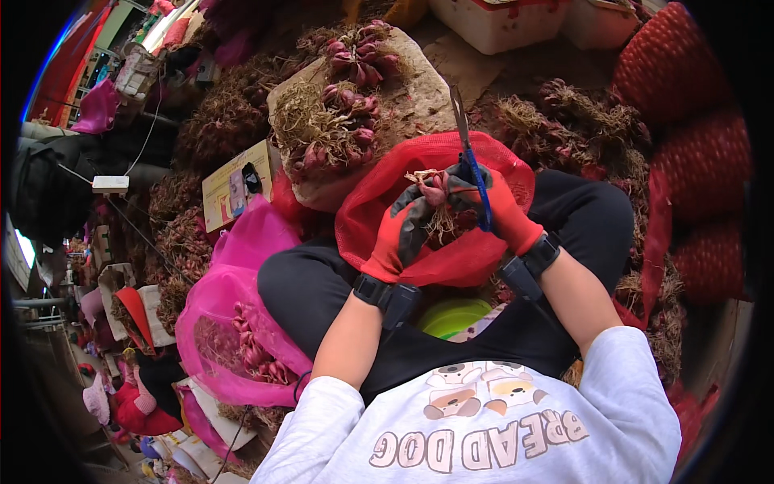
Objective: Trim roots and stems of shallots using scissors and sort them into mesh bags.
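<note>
Two gloved hands meet just above the middle of the frame, over your lap. Nearest you, at the bottom edge, is your white shirt [484,427], and your bare forearms rise from it, each with a black wrist strap. Between your knees a bit of a green bowl [453,316] shows.

Your left hand [403,230], in a red and black glove, is closed around a shallot [434,192], pinching the bulb with its dry roots hanging down toward you. Your right hand [500,206] is pressed shut around the blue handle of a knife [472,157]. The knife's long axis runs nearly upright in the frame, leaning slightly left, with the blade tip pointing to the top of the picture, away from you. The shallot sits just left of the knife handle, touching both gloves, right above the open red net bag [379,218] that lies across your legs.

Left of your knee, at lower left, a pink net bag [226,298] holds more shallots. Beyond the red bag, at upper centre, a sack [419,89] carries a heap of rooted shallots [339,121]. Farther still, filled red net sacks [693,105] stack along the right edge, and white foam boxes [508,24] sit at the top.
</note>
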Available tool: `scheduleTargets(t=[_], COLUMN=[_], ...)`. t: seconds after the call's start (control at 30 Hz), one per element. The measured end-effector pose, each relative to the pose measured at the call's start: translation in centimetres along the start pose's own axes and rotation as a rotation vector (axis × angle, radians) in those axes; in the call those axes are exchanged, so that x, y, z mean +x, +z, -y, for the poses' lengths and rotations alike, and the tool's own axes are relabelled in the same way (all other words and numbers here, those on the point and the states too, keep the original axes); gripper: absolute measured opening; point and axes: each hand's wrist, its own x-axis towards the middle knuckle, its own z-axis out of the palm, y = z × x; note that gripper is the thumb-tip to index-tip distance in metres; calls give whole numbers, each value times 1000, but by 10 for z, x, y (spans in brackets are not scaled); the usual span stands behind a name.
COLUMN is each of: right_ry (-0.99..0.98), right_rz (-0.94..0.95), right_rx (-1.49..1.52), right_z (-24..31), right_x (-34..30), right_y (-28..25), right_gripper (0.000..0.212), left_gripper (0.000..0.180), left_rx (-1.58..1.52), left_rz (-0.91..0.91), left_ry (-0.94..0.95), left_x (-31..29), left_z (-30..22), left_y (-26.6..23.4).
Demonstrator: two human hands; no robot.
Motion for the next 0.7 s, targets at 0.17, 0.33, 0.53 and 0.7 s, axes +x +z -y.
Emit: scheduleTargets(t=[0.17, 0.33, 0.53, 0.7], right_ry=[-102, 57, 183, 171], right_rz=[15, 45, 92, 106], right_rx=[-171, 1, 87, 90], right_z=[-3, 10, -5, -17], right_x=[-2, -9, -6, 0], right_y=[3, 8, -2, -3], right_gripper=[26, 28, 29, 27], left_gripper=[34, 29, 30, 35], left_rx=[455, 867, 135, 357], left_rz=[52, 92, -219, -244], left_ry=[-47, 98, -168, 39], left_x=[-2, 4, -1, 1], left_z=[-2, 3, 16, 21], left_y=[-15, -34, -29, -28])
